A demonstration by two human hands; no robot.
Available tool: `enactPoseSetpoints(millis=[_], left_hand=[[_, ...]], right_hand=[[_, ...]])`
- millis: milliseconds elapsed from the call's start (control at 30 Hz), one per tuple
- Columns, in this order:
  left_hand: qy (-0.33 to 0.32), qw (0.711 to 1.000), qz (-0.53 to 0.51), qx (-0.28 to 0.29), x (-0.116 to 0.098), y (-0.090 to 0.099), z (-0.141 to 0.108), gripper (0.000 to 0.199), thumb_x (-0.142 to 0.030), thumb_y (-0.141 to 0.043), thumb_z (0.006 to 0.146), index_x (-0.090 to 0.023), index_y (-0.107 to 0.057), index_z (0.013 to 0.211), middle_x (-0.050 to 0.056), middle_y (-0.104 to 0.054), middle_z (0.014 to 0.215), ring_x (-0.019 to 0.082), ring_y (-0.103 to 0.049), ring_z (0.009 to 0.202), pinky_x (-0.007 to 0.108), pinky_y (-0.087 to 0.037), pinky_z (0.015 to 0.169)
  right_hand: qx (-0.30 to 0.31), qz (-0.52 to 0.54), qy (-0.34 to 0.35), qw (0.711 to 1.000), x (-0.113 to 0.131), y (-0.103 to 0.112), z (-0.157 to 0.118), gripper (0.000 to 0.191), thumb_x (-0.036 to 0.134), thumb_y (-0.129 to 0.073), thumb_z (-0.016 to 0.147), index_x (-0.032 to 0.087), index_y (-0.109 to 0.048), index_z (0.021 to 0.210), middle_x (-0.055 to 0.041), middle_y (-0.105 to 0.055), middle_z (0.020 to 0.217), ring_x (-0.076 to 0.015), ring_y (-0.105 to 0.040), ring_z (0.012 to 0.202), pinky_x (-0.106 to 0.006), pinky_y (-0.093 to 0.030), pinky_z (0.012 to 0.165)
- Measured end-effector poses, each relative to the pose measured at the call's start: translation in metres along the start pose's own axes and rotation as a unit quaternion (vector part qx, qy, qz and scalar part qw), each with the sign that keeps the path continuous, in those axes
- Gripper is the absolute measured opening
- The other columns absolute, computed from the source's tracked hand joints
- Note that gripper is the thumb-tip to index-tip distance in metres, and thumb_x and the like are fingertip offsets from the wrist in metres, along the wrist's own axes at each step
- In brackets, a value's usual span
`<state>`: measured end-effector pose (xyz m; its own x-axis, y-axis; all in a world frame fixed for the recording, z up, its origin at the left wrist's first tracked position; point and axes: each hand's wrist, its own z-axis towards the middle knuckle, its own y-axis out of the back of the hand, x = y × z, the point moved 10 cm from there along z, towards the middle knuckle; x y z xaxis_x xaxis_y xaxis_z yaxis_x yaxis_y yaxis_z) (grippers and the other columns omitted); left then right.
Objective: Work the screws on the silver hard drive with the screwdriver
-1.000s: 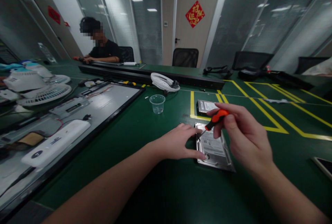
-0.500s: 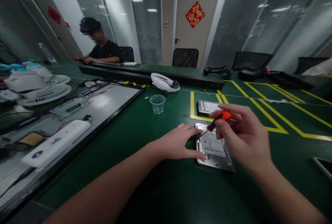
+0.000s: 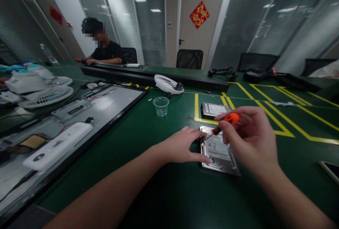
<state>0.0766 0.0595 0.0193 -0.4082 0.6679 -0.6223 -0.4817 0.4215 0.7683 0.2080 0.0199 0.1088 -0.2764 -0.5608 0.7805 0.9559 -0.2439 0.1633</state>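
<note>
A silver hard drive point(image 3: 217, 149) with a label lies flat on the green table in front of me. Spread across its left side, the thumb and index finger of my left hand point(image 3: 182, 146) touch the top face. My right hand point(image 3: 251, 137) is closed round the orange and black handle of a screwdriver point(image 3: 228, 120). The tool leans down to the left, its tip at the drive's upper left part beside my left index finger. Whether the tip sits in a screw is too small to tell. Just behind lies a second hard drive point(image 3: 213, 109).
A clear plastic cup point(image 3: 161, 107) stands left of the drives, with a white fan part point(image 3: 168, 84) behind it. At left lies a large panel point(image 3: 113, 103) bearing a white power strip point(image 3: 58, 147). Yellow tape point(image 3: 275, 121) marks the table. A person point(image 3: 106, 50) sits across.
My right hand has turned slightly, and the screwdriver's handle has shifted a little to the right. My left hand and the hard drive look unmoved.
</note>
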Motion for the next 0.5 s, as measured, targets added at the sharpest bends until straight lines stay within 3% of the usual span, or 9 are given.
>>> enactPoseSetpoints(millis=[200, 333, 500], left_hand=[[0.002, 1.0, -0.003, -0.002, 0.0016, -0.0004, 0.0004, 0.086, -0.07, -0.079, 0.078, -0.025, -0.056, 0.148, 0.015, -0.061, 0.141, 0.036, -0.054, 0.128, 0.05, -0.046, 0.105], [-0.005, 1.0, -0.001, -0.004, -0.0002, 0.0006, 0.0004, 0.083, -0.068, -0.079, 0.079, -0.024, -0.058, 0.146, 0.014, -0.062, 0.139, 0.035, -0.055, 0.126, 0.049, -0.047, 0.104], [-0.004, 1.0, 0.001, -0.003, -0.001, 0.0008, 0.0, 0.083, -0.068, -0.079, 0.079, -0.024, -0.058, 0.146, 0.014, -0.063, 0.139, 0.035, -0.055, 0.126, 0.05, -0.047, 0.104]], right_hand=[[0.036, -0.008, 0.018, 0.999, 0.0003, -0.0032, 0.0001, 0.022, 0.029, -0.062, 0.101, 0.027, -0.067, 0.123, -0.0046, -0.072, 0.107, -0.0103, -0.064, 0.057, -0.029, -0.055, 0.051], [0.051, 0.017, 0.004, 0.999, -0.0012, -0.0054, 0.0, 0.029, 0.03, -0.052, 0.106, 0.029, -0.065, 0.132, -0.0061, -0.072, 0.116, -0.0111, -0.066, 0.062, -0.032, -0.057, 0.06], [0.017, -0.007, 0.0, 1.0, -0.0016, -0.0016, 0.001, 0.018, 0.03, -0.063, 0.101, 0.027, -0.064, 0.119, -0.0067, -0.073, 0.118, -0.011, -0.064, 0.059, -0.03, -0.054, 0.053]])
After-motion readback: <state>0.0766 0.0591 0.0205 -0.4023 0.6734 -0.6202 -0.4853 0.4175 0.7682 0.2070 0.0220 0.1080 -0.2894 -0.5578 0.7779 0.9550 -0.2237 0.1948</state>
